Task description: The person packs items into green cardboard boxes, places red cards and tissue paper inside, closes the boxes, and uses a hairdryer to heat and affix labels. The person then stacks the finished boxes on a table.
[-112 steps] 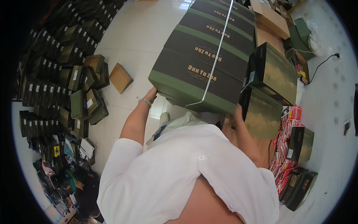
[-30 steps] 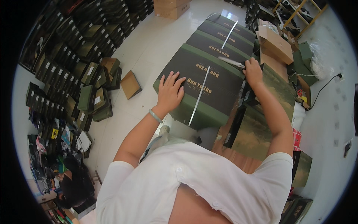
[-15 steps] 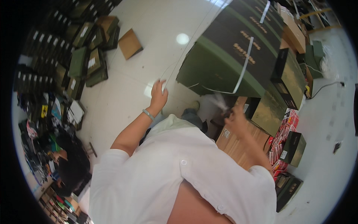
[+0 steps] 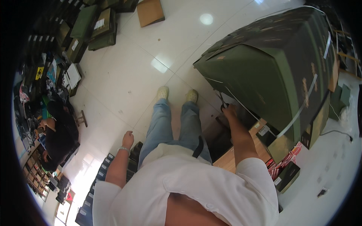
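1. Head view: the person stands on a pale tiled floor [image 4: 124, 71], looking down past a white shirt, blue jeans and light shoes.
2. The right hand [image 4: 229, 112] reaches forward to the near, lower edge of a large dark green carton [image 4: 271, 71] that fills the far right of the scene.
3. The right grip is closed around a pair of scissors [image 4: 221, 101]; the blades point up at a thin white strap [image 4: 241, 105] that runs along the carton's lower edge.
4. A second white strap [image 4: 301, 109] crosses the carton's right face.
5. The carton sits tilted on top of other dark boxes [image 4: 316, 124], with its near side leaning over the person's right forearm.
6. The left hand [image 4: 128, 139] hangs at the person's left side, well apart from the carton; its fingers are loosely curled and hold nothing, and a bracelet shows at the wrist.
7. Rows of small dark boxes [image 4: 105, 169] lie on the floor just beside the left arm.
8. Far left, green and brown cartons [image 4: 94, 24] are stacked, and a flat brown cardboard piece [image 4: 150, 11] lies on the floor.
9. At the left, another person in dark clothing [image 4: 60, 132] crouches among the goods.
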`<act>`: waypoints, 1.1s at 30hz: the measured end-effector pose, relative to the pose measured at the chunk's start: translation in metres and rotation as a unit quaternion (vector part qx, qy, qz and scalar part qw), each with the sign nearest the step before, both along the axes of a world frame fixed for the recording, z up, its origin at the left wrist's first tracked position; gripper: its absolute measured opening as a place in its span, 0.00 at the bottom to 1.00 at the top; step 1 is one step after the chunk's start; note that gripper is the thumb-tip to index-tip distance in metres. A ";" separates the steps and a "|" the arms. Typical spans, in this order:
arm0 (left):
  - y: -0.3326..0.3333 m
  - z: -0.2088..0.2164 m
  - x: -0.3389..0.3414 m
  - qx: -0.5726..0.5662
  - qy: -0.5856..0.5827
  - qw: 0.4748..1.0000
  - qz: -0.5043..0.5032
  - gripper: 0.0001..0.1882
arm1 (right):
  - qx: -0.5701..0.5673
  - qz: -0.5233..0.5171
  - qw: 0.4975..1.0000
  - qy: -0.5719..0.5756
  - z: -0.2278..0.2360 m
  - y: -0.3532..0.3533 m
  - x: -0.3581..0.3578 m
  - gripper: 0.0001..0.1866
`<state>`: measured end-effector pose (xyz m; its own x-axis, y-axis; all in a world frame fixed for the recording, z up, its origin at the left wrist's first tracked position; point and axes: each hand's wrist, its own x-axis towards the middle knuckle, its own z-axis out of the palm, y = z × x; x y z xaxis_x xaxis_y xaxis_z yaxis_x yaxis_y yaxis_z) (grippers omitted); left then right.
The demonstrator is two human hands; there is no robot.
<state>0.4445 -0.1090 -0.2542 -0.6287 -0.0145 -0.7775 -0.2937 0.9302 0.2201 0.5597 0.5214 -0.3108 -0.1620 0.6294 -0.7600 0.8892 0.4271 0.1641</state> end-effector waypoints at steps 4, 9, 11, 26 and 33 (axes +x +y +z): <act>0.018 -0.008 0.054 0.016 -0.010 0.999 0.041 0.18 | 0.022 -0.039 0.999 -0.012 -0.057 0.006 -0.025 0.33; 0.079 -0.014 0.092 0.110 -0.095 0.987 0.067 0.16 | 0.085 0.011 0.995 0.055 -0.103 -0.005 -0.051 0.35; 0.090 -0.020 0.097 0.138 -0.087 0.982 0.091 0.15 | 0.089 0.010 0.995 0.051 -0.122 -0.012 -0.067 0.35; 0.064 -0.040 0.094 0.064 -0.071 0.987 0.126 0.16 | 0.076 0.020 0.997 -0.024 -0.179 0.001 -0.043 0.33; 0.086 -0.034 0.090 0.074 -0.093 0.983 0.141 0.16 | 0.147 0.038 0.988 -0.020 -0.246 -0.004 -0.055 0.29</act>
<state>0.5346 -0.0229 -0.2878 -0.4622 -0.0464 -0.8856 -0.5836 0.7678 0.2644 0.5042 0.5170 -0.5567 -0.1900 0.8109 -0.5535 0.8465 0.4209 0.3260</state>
